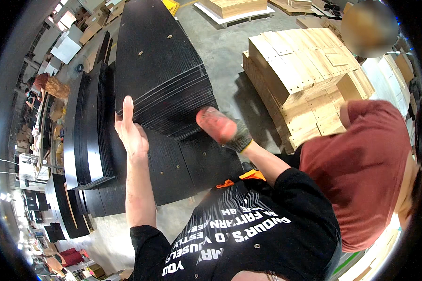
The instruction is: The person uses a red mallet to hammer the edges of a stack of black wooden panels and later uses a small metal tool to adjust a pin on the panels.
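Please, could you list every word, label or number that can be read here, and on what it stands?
Black T-shirt: several lines of white capital lettering, not copied out here.
Yellow object at the top edge: any marks are too small to read.
Stacked black boards: no lettering seen.

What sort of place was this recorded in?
Probably a furniture or woodworking workshop: there are stacked black boards with small round fittings or holes, pale wooden panels with holes piled to the right, and a concrete floor.
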A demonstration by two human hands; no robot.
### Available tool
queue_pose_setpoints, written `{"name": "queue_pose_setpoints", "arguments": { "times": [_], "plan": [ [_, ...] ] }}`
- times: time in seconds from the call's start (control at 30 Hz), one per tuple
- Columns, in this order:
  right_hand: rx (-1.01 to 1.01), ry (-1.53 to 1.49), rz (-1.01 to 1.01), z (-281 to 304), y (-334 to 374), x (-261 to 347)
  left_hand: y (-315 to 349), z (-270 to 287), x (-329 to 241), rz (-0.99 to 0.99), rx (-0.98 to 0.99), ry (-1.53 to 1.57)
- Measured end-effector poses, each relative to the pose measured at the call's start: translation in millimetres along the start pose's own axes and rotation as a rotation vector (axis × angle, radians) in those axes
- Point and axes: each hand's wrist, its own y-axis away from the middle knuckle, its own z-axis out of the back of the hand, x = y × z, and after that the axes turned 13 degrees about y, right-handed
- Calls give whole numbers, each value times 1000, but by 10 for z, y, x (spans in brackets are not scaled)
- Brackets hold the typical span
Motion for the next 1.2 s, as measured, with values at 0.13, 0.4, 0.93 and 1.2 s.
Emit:
{"name": "queue_pose_setpoints", "arguments": {
  "times": [0.13,0.4,0.93,1.2],
  "plan": [
    [74,17,-267,883,-250,100,146,304,233,-122,31,-148],
    [134,-1567,-1110,1348,-553,-469,284,298,753,-78,75,-246],
    [431,-973,-873,1394,-928,-139,281,318,855,-168,1,-319],
    [429,-837,-873,1357,-927,-146,292,248,816,-118,17,-234]
  ]
}}
